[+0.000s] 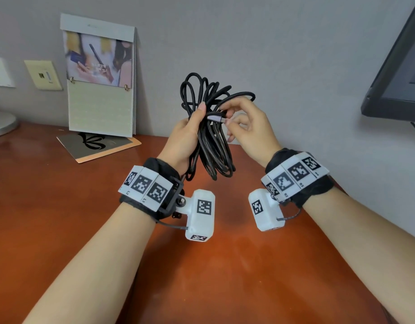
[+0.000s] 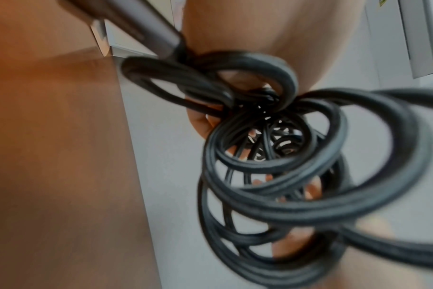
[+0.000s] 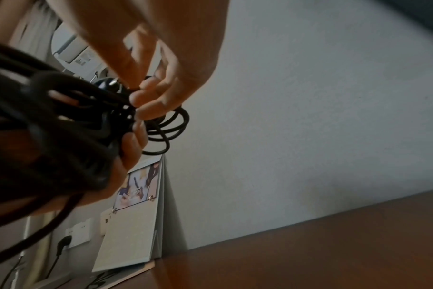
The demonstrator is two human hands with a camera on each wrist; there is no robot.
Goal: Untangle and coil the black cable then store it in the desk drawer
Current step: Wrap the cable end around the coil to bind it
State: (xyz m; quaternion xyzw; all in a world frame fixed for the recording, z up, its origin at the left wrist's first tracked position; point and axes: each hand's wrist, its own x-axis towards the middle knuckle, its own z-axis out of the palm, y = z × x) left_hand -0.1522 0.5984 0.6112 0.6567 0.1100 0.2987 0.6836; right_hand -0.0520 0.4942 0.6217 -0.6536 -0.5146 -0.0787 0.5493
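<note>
The black cable (image 1: 211, 146) is gathered into a long bundle of loops, held upright in the air above the desk. My left hand (image 1: 190, 132) grips the bundle round its middle, thumb up along the front. My right hand (image 1: 244, 122) pinches the cable just behind its silver plug (image 1: 217, 118), which lies across the bundle. In the left wrist view the cable (image 2: 297, 176) loops fill the frame, with a grey plug body (image 2: 146, 33) at the top. In the right wrist view the cable (image 3: 62, 121) is dark and blurred, and my right hand's fingers (image 3: 148, 97) meet the strands. The drawer is out of sight.
The reddish wooden desk (image 1: 61, 206) lies below both arms. A standing desk calendar (image 1: 101, 76) leans at the wall, with a flat booklet (image 1: 98, 146) at its foot. A dark monitor (image 1: 398, 73) hangs at the right edge. A round grey base (image 1: 0, 122) sits far left.
</note>
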